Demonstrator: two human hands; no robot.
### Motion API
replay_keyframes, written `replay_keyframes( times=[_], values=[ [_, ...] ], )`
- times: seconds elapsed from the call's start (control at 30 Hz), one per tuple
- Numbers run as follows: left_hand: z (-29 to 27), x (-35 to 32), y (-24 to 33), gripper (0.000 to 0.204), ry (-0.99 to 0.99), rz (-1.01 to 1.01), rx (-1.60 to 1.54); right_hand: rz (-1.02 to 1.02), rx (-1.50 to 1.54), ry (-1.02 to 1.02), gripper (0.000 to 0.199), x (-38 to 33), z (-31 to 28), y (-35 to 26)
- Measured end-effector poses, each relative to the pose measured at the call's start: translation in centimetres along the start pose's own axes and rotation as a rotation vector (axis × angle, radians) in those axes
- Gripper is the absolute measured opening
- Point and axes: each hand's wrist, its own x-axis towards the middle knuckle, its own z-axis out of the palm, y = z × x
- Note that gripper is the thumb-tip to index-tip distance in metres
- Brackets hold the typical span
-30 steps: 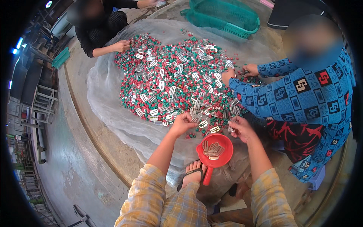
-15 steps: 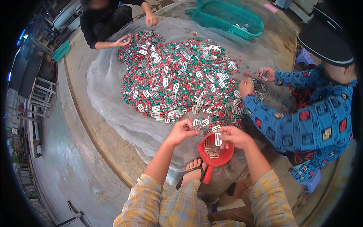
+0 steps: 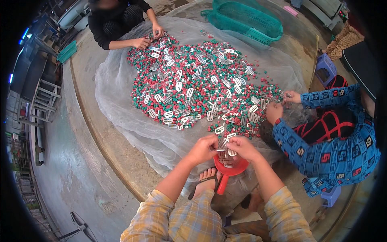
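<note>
The person's left hand (image 3: 202, 150) and right hand (image 3: 242, 147) are close together over a small red scoop (image 3: 228, 169), and each hand pinches little silver metal pieces (image 3: 225, 146) between the fingers. The scoop sits just below the hands, at the near edge of a big pile of red and green bits (image 3: 193, 88) on a thin clear sheet (image 3: 121, 105). A person in a blue patterned top (image 3: 334, 149) picks at the pile from the right, another in black (image 3: 113, 24) from the far side, and a green basket (image 3: 248, 18) sits beyond.
</note>
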Motion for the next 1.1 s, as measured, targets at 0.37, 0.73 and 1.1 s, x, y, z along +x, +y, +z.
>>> replay_keyframes(
  times=[0.37,0.73,1.1],
  values=[
    [2.5,-0.9,2.2,0.056,-0.164,-0.112,0.005,0.272,-0.334,-0.209,0.023,-2.8,-4.5,-2.8],
    [-7.3,2.2,-7.8,0.064,0.672,-0.342,0.733,0.033,-1.004,0.315,0.049,-2.4,-3.4,-2.7],
    [-0.2,-1.7,-11.4,0.094,0.074,-0.252,0.82,0.667,-0.588,-0.116,0.041,-1.6,-7.4,-0.7]
  ],
)
